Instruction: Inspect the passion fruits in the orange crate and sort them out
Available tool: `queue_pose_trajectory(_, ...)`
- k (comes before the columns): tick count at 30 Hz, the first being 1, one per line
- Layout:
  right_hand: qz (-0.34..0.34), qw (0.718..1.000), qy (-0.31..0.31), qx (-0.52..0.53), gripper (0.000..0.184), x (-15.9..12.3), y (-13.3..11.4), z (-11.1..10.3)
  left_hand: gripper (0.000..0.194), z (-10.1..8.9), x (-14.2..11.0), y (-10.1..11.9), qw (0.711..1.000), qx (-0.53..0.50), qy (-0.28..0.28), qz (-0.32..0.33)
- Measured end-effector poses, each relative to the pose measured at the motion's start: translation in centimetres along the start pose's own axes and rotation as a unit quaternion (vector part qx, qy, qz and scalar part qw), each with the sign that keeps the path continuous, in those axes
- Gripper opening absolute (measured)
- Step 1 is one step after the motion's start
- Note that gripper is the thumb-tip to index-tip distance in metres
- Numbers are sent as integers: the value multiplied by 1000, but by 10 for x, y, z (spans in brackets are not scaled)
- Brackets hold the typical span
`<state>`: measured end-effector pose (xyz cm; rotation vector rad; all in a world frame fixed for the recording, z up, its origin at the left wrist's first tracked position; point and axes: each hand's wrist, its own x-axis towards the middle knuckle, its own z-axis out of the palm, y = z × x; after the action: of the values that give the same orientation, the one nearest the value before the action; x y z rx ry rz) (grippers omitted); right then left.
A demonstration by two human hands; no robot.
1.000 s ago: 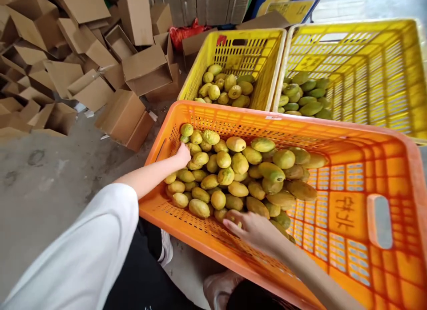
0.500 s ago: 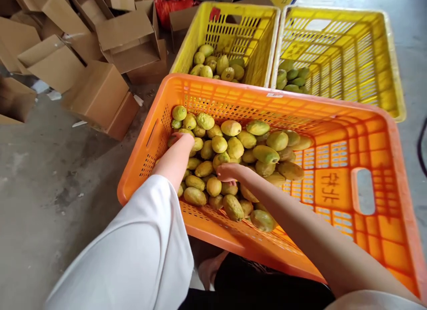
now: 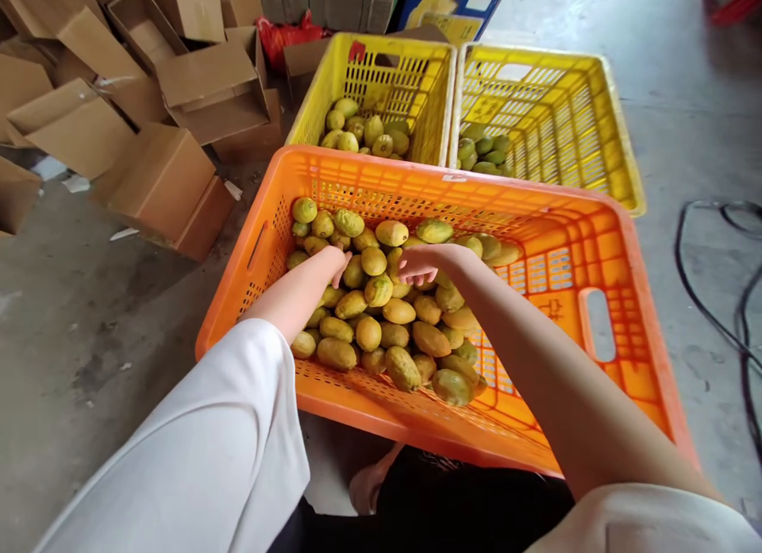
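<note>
Papayas, as the fruit appears to be (image 3: 402,368), lie heaped in the orange crate (image 3: 625,299), mostly toward its left end and middle, with a few reaching along the far wall. This heap is by far the largest lot in view, and much of the handling seems left to do here. Both hands are inside this crate. The left hand (image 3: 336,261) dips into the pile near the left end, its fingers mostly hidden, so I cannot tell whether they grasp a fruit. The right hand (image 3: 424,261) is over the middle of the heap, fingers loosely bent downward; the underside is too obscured to say whether they hold anything. No fruit shows lifted above the pile by either hand.

Just beyond the far rim, smaller lots are already in two crates: yellowish fruit (image 3: 373,130) in the left yellow crate (image 3: 432,105), greener fruit (image 3: 485,158) in the right yellow crate (image 3: 583,124). The parting by colour looks partly done, though the view does not settle how much. Open cardboard boxes (image 3: 158,176) lie on the floor (image 3: 107,315) to the left.
</note>
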<state>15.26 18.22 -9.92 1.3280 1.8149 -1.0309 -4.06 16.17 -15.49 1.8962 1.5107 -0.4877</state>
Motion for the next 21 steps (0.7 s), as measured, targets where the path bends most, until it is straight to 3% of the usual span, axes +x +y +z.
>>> queue_pose_trajectory(3,15,995,85,-40,16,-9,16,-17,118,-2,-8,7,997,50,-59,-23)
queue_pose_trajectory(5,38,986,137,-89,20,-15,29,-26,115,-10,-12,10,994,62,-88,-27)
queue_pose_trajectory(9,85,975,195,-63,23,-25,66,-34,81,-33,-19,2,991,43,-120,-39)
queue_pose_trajectory(10,74,977,196,-44,24,-28,75,-33,72,-40,-21,-2,993,14,-110,-41)
queue_pose_trajectory(11,67,977,198,-29,26,-30,83,-33,66,-47,-23,-6,990,-78,-104,-47)
queue_pose_trajectory(13,59,975,215,-14,30,-34,95,-32,56,-62,-29,-12,958,-276,-64,-37)
queue_pose_trajectory(15,67,966,247,-17,29,-38,102,-32,42,-77,-34,-14,907,-420,-26,-31)
queue_pose_trajectory(21,120,942,311,-33,27,-44,124,-37,36,-102,-34,-10,781,-607,148,-11)
